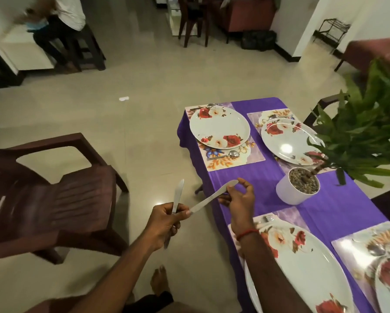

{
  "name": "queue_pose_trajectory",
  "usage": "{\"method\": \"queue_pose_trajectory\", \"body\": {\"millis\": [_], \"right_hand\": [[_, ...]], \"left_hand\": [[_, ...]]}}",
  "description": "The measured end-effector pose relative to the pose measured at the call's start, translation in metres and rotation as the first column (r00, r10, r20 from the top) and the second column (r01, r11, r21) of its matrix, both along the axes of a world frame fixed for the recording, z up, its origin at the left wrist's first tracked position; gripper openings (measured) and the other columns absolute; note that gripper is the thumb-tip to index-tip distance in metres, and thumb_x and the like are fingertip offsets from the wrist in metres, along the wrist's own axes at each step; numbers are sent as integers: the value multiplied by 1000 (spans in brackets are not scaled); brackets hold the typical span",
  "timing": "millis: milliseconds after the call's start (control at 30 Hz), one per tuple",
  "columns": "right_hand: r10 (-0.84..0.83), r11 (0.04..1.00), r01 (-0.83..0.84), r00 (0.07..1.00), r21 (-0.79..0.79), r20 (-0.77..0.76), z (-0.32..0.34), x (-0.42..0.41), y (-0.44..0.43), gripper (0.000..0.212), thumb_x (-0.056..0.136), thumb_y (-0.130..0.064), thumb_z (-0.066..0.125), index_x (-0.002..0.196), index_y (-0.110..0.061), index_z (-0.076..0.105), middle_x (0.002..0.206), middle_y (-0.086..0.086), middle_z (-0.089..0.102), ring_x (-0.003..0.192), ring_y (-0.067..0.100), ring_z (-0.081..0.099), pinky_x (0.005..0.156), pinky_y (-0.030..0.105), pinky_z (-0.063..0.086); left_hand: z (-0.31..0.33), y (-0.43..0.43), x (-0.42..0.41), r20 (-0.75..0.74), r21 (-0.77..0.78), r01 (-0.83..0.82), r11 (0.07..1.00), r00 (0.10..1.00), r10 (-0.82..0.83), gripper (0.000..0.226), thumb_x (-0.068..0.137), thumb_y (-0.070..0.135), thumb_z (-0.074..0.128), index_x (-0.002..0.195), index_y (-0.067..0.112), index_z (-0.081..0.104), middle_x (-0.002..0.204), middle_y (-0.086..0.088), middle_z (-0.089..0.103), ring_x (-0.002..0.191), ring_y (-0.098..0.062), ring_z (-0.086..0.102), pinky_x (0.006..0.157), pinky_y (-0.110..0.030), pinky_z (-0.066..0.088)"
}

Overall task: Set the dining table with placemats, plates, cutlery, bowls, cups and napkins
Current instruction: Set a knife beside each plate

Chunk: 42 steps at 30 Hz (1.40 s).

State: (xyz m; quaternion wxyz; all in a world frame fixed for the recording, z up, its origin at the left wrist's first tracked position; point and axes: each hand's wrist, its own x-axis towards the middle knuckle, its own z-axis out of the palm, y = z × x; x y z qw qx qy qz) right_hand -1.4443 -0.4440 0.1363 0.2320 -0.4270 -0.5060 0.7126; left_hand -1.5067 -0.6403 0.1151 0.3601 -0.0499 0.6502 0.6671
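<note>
The left hand (167, 222) is curled tight around the handle of an upright knife (178, 195). The long side of this knife runs almost straight up and down. Its pointed tip points up and toward the far floor. The left thumb also presses the near end of a slanted knife (208, 198). That one runs from low left to high right, and its rounded far end points at the table (266, 190). The right hand (239, 197) pinches that far end with the thumb and a fingertip, and its other fingers are loosely spread.

Both knives are up in the air and touch only the hands. The upright knife is over the floor. The slanted knife reaches to the left edge of the table.

That edge runs from near to far, right under the right hand. Beside the right hand is a bare strip of purple cloth. It lies between the far left placemat (221, 164) and the near placemat (289, 214). A white plant pot (289, 195) stands at the right of the strip.

A flowered far plate (219, 127) sits on the far left placemat. A spoon (231, 154) lies just on the near side of it, with its round end pointing right. A near plate (302, 263) sits on the near placemat, partly under the right arm.

A brown chair (54, 195) stands on the left, well apart from the table. There is open floor between them.
</note>
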Motion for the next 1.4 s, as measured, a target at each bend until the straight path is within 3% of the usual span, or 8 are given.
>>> {"method": "queue_pose_trajectory", "body": {"millis": [233,733,1033,1233,1400], "right_hand": [[-90,996,90,996,-14,2,2,-46,-4,48,95,-5,65,133,-27,46,82,11,73,70,22,71,67,36,61],[-270,963,269,962,11,41,-9,-94,50,40,96,-9,66,129,-26,51,84,12,71,65,17,66,62,29,58],[-339,938,343,938,-44,76,-42,-139,111,32,97,-5,62,120,-25,53,86,10,71,69,19,66,58,29,58],[-282,959,284,944,10,170,-79,-149,144,52,88,1,72,129,-24,50,83,9,64,74,19,67,69,33,60],[-243,969,249,939,6,244,-106,-150,165,54,87,2,73,132,-20,51,94,8,71,82,21,73,66,30,60]], "left_hand": [[-5,4,-65,-7,-13,63,998,998,-63,13,80,5,83,90,2,76,61,-4,55,48,-13,42,43,-21,36],[-27,61,-137,58,-31,186,982,981,-184,14,81,7,83,92,1,76,61,-3,60,49,-12,45,43,-22,38],[-46,131,-188,22,-176,228,958,973,-228,16,80,9,85,92,5,75,65,-5,63,55,-15,51,45,-25,40],[-65,168,-202,27,-265,236,935,971,-238,13,80,9,85,86,5,74,62,-2,64,57,-17,48,46,-25,38],[-85,190,-208,13,-375,215,902,974,-226,14,77,8,87,83,6,74,59,1,61,55,-17,48,44,-25,37]]}}
